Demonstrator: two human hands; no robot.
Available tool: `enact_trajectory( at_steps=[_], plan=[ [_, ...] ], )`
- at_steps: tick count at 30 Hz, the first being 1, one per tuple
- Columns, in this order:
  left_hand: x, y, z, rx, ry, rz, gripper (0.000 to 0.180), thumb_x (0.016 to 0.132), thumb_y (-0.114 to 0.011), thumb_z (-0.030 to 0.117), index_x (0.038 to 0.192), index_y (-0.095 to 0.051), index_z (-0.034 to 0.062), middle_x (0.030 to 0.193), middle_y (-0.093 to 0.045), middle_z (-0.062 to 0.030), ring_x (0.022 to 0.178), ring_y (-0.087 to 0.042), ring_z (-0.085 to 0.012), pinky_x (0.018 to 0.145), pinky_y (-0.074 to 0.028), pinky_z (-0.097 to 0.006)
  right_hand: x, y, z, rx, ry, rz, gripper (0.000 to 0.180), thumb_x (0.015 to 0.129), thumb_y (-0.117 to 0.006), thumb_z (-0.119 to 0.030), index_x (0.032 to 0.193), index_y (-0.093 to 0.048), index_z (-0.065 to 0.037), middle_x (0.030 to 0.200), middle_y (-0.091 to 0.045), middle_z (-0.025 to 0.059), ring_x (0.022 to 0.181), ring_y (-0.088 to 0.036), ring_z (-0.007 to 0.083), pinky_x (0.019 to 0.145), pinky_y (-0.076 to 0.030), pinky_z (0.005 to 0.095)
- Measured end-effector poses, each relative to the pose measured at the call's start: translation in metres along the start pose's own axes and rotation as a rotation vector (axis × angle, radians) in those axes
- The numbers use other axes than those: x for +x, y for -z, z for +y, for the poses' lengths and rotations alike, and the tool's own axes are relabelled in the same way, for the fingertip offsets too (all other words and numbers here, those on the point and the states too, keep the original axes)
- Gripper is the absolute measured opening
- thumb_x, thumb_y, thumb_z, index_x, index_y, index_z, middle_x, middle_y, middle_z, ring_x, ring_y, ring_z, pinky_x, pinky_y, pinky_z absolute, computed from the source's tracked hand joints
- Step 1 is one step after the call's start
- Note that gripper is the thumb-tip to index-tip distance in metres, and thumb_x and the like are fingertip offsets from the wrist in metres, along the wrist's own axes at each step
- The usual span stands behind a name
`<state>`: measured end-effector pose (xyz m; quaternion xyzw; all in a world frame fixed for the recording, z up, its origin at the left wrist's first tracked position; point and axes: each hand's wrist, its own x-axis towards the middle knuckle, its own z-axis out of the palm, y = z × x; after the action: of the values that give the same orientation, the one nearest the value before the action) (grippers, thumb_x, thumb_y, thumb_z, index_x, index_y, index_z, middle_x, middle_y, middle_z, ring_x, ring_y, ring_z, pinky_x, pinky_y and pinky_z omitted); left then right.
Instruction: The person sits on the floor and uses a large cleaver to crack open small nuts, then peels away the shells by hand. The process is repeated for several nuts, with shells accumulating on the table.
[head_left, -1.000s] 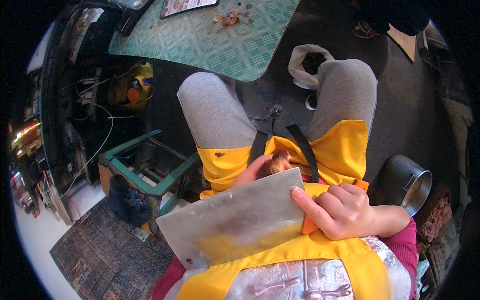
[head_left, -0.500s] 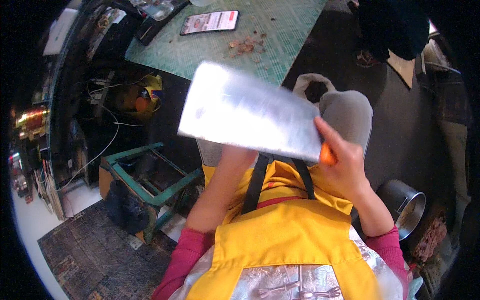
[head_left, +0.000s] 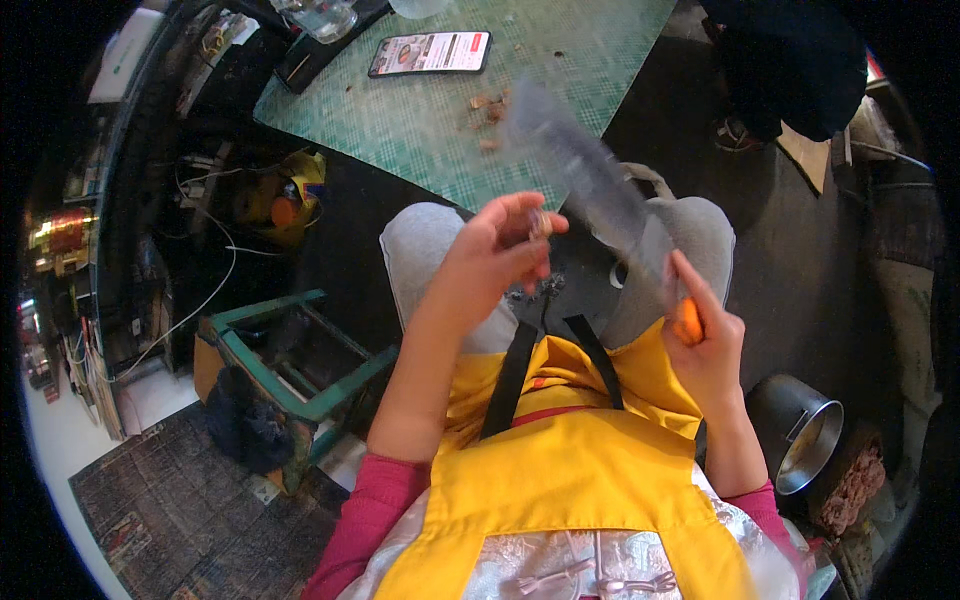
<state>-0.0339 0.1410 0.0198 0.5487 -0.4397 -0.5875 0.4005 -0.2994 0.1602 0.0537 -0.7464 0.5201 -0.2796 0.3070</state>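
A seated person in a yellow apron works over their lap beside a green patterned table: the right hand is closed round the orange handle of a broad steel cleaver, its wide flat blade blurred and angled up toward the table's near edge, while the left hand pinches a small pale-brown piece between thumb and fingertips, just beside the blade. The cleaver looks heavy and stiff, smooth metal, best held firmly at the handle, away from the edge; the little piece seems light, hard and easy to let slip, too small to identify. Brown scraps lie near the table's near edge, a phone with a lit screen farther back. A metal pot stands on the dark floor at the person's right, a green wooden stool at their left
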Motion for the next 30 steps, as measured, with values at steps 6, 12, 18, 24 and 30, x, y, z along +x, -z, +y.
enact_trajectory(
  at_steps=[6,12,18,24,30],
  plan=[
    [-0.046,0.003,0.020,-0.466,0.172,-0.274,0.047,0.088,-0.068,0.014,0.130,-0.050,0.0027,0.127,-0.057,-0.0156,0.116,-0.058,-0.0239,0.098,-0.050,-0.037,-0.013,0.014,-0.048,-0.206,0.478,-0.367,0.063,0.071,-0.073,-0.009,0.131,-0.055,-0.002,0.066,-0.057,0.0053,0.057,-0.060,0.0215,0.052,-0.048,0.0308],
    [-0.074,-0.006,0.054,-0.226,0.314,-0.224,0.047,0.084,-0.074,0.016,0.126,-0.056,0.0038,0.118,-0.064,-0.0138,0.108,-0.064,-0.0235,0.093,-0.053,-0.038,-0.027,0.013,-0.056,-0.306,0.612,-0.387,0.048,0.084,-0.063,-0.014,0.132,-0.057,-0.007,0.060,-0.048,0.0005,0.053,-0.054,0.0116,0.046,-0.043,0.0246],
    [-0.093,-0.015,0.053,-0.328,0.326,-0.209,0.048,0.081,-0.077,0.020,0.123,-0.059,0.0036,0.112,-0.067,-0.0145,0.102,-0.067,-0.0230,0.090,-0.055,-0.037,-0.036,0.019,-0.059,-0.244,0.629,-0.410,0.048,0.083,-0.063,-0.012,0.130,-0.057,-0.005,0.059,-0.047,-0.0004,0.052,-0.054,0.0113,0.046,-0.042,0.0241],
    [-0.103,-0.023,0.052,-0.227,0.291,-0.164,0.051,0.080,-0.077,0.023,0.124,-0.058,0.0026,0.114,-0.065,-0.0145,0.102,-0.067,-0.0221,0.089,-0.055,-0.036,-0.039,0.022,-0.057,-0.250,0.680,-0.421,0.053,0.076,-0.062,-0.013,0.128,-0.059,-0.005,0.058,-0.043,-0.0025,0.050,-0.050,0.0095,0.044,-0.040,0.0233],
    [-0.083,-0.030,-0.033,-1.481,0.296,-1.144,0.065,0.081,-0.077,0.027,0.135,-0.049,0.0047,0.123,-0.060,-0.0160,0.103,-0.066,-0.0209,0.091,-0.054,-0.032,-0.038,0.022,-0.056,-0.261,0.701,-0.276,0.064,0.062,-0.062,-0.017,0.124,-0.062,-0.003,0.056,-0.036,-0.0053,0.047,-0.045,0.0078,0.042,-0.037,0.0231]
  ],
)
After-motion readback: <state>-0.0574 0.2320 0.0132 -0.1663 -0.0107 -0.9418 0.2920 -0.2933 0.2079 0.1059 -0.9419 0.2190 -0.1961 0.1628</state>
